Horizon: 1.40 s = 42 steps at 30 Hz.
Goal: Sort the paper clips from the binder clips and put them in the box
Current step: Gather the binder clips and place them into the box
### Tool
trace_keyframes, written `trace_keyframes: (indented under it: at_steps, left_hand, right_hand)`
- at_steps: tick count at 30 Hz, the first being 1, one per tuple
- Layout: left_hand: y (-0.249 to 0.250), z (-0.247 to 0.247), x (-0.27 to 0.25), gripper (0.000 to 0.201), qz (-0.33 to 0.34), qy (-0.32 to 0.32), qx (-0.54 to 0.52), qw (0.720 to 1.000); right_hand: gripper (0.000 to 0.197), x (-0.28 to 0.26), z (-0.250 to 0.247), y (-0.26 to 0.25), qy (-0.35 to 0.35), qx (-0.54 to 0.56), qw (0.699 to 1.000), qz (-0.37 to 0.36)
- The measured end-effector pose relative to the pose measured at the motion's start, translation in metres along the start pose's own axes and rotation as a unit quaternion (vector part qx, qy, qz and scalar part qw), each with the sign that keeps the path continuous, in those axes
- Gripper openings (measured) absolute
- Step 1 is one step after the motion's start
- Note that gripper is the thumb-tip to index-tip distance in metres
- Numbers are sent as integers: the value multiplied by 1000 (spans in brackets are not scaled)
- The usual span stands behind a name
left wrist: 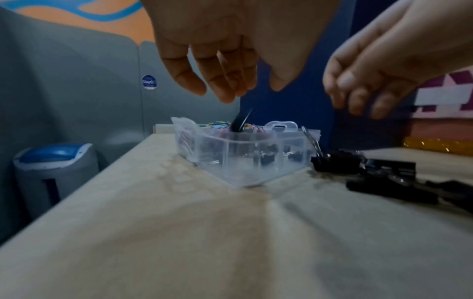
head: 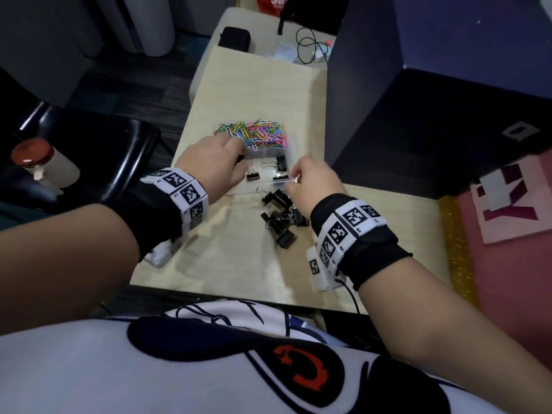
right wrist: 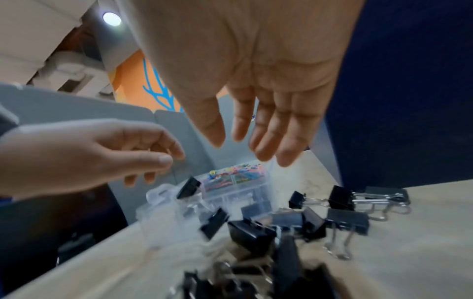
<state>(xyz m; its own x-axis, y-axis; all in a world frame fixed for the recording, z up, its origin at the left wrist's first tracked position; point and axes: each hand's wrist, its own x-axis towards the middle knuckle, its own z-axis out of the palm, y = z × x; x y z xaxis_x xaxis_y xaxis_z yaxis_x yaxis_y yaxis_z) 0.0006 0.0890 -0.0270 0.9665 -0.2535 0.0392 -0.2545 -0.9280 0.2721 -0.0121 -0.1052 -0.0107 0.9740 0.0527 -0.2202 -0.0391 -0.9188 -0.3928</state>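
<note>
A clear plastic box (head: 270,153) stands mid-table; its far compartment is heaped with coloured paper clips (head: 257,132), and a few black binder clips (head: 280,164) lie in the near one. My left hand (head: 236,158) hovers over the box's near left corner with its fingers (left wrist: 227,91) loosely hanging. Just below them a black binder clip (left wrist: 240,121) is in the air above the box (left wrist: 243,161), touching no finger. My right hand (right wrist: 250,145) floats empty with straight fingers over the near rim. Loose binder clips (head: 283,222) are piled on the table under it.
A dark blue partition (head: 418,100) walls the table's right side. A black chair (head: 104,150) and a red-capped bottle (head: 33,156) are off the left edge. A black pouch (head: 234,38) and a cable lie at the far end. A grey bin (left wrist: 51,172) stands on the floor.
</note>
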Motion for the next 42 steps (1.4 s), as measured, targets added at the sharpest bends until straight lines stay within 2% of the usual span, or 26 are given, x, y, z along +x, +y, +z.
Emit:
trace_keyframes:
  at_steps: [2, 4, 7, 10, 14, 17, 20, 24, 26, 29, 32, 34, 36, 37, 40, 42]
  left_hand:
    - [3, 5, -4, 32, 56, -23, 24, 998]
    - [11, 14, -13, 32, 109, -71, 35, 991]
    - [27, 32, -23, 37, 166, -153, 81, 971]
    - [33, 46, -28, 42, 156, -206, 132, 957]
    - [28, 56, -26, 34, 143, -211, 144, 956]
    - [28, 54, -24, 31, 131, -221, 130, 958]
    - [31, 46, -22, 31, 140, -196, 86, 967]
    - [30, 24, -17, 31, 156, -51, -40, 986]
    - [26, 12, -7, 29, 135, 21, -73, 988]
    - [18, 2, 5, 37, 65, 33, -76, 994]
    - [15, 6, -1, 32, 97, 32, -39, 994]
    - [21, 13, -11, 27, 123, -25, -2, 992]
    - [28, 23, -22, 29, 133, -124, 46, 982]
    - [29, 30, -27, 31, 148, -152, 62, 975]
    - [30, 43, -31, 36, 175, -201, 111, 958]
    - [30, 45, -29, 35, 175, -224, 135, 949]
  right_hand:
    - [27, -5, 13, 9, -100, -92, 991, 8]
    - [42, -12, 25, 17, -150, -111, 982, 24]
    - [45, -19, 39, 25, -124, -85, 989, 14]
    - [40, -19, 46, 30, -102, -93, 990, 3]
    - [20, -17, 46, 36, -96, -107, 990, 2]
    - [14, -15, 39, 38, -79, -70, 994, 16]
    - [16, -11, 26, 32, -45, -29, 998, 32]
    - [11, -5, 5, 10, 40, 56, 998, 13]
    - [17, 1, -3, -2, 70, 91, 993, -10]
    - [38, 7, -5, -8, 44, 87, 995, -3]
    - [38, 6, 1, -1, 5, -1, 1000, 15]
    - [30, 3, 10, 5, -32, -50, 998, -6]
    - [38, -2, 23, 11, -92, -84, 991, -54]
    - [46, -4, 29, 13, -119, -96, 985, -78]
    - [62, -7, 40, 17, -155, -119, 975, -109]
    - [58, -7, 41, 18, -153, -120, 975, -109]
